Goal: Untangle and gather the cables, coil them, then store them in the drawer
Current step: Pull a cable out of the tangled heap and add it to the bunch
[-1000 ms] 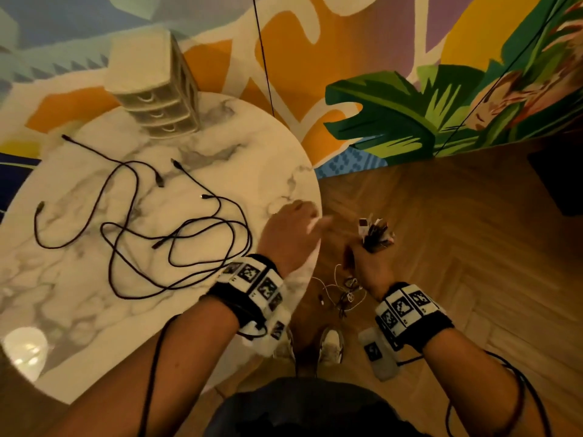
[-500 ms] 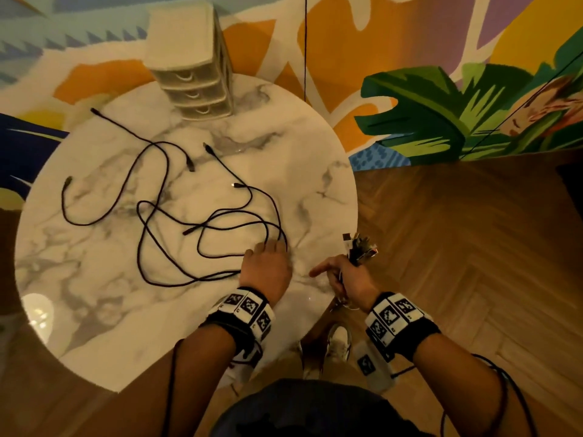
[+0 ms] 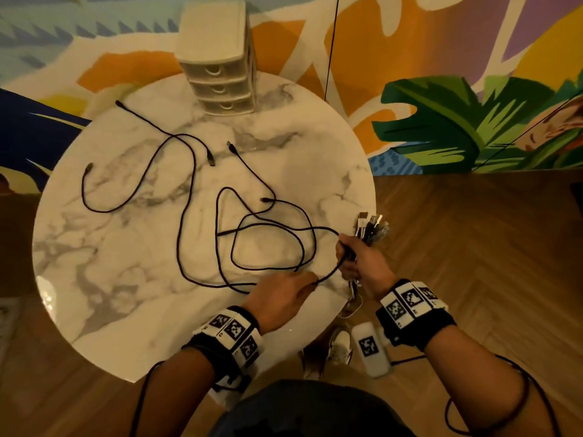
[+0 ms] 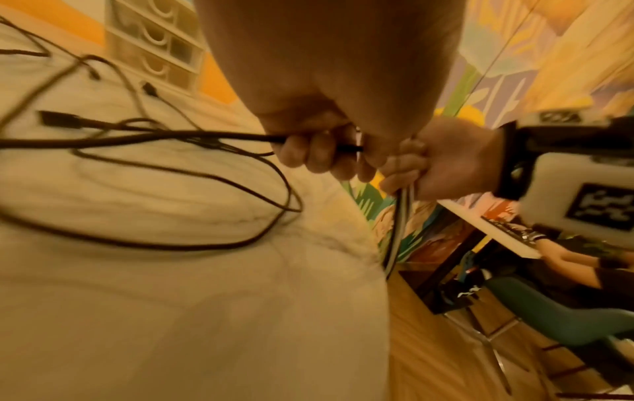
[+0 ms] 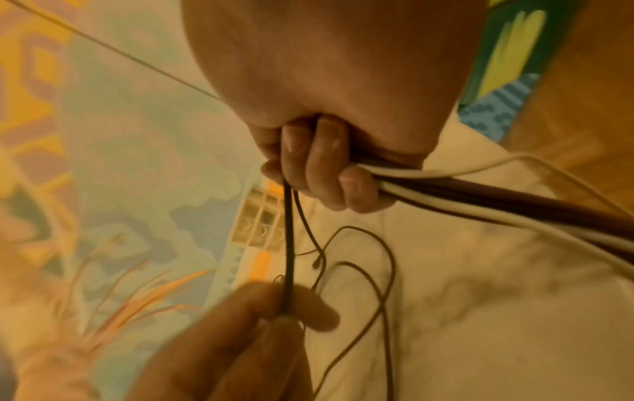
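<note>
Several black cables [image 3: 236,244] lie tangled on the round marble table [image 3: 126,294]. My left hand [image 3: 303,287] pinches one black cable near the table's front right edge; its fingers [image 4: 309,154] curl round the cable. My right hand [image 3: 350,257] grips the same cable a short way along, so a short stretch [image 5: 288,244] runs taut between both hands. That hand also holds a gathered bundle of white and dark cables [image 5: 480,195], whose plugs [image 3: 372,227] stick up above the fist. A small cream three-drawer unit [image 3: 220,74] stands at the table's far edge, drawers closed.
Wooden floor lies right of and below the table. A painted mural wall stands behind, with a thin dark cord [image 3: 331,42] hanging down it. A white tagged device [image 3: 370,348] hangs by my shoe [image 3: 339,345]. Another person [image 4: 566,271] sits at a desk to the right.
My left hand went from lying on the tangle to pinching a black cable near the table edge. My right hand, still holding the bundle, came in and gripped that cable too.
</note>
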`<state>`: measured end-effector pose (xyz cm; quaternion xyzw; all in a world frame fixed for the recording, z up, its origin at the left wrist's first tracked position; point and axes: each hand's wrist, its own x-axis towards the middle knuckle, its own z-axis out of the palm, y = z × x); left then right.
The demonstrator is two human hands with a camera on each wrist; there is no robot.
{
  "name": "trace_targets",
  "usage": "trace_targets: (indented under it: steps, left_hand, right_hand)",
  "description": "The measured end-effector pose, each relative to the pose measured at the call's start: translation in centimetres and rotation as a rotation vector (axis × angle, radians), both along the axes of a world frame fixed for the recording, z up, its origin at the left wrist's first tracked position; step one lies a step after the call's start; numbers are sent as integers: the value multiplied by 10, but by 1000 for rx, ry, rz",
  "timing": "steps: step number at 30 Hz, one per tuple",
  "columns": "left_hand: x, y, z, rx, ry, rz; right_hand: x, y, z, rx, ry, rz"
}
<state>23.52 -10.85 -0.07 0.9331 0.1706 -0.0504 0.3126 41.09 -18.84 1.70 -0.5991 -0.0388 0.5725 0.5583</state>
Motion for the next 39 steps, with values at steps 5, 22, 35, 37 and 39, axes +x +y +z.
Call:
trace_targets:
  steps: [5,22,35,37,39]
  left_hand:
    - [-29,40,1,121,77,138]
    - [14,118,-26,-15,569,703]
    - [-24,155,0,513,108,580]
    - [-13,120,-15,428,235,343]
    - [-1,96,-33,323,390,376]
  right_hand:
    - [7,5,26,175,-179,8]
    - [4,-6,22,113,-322,30]
    - [-4,-1,-3,-8,-344,67]
    - [-5,0,-6,-24,-345,84]
    - [-5,-1,-10,-50,-339,85]
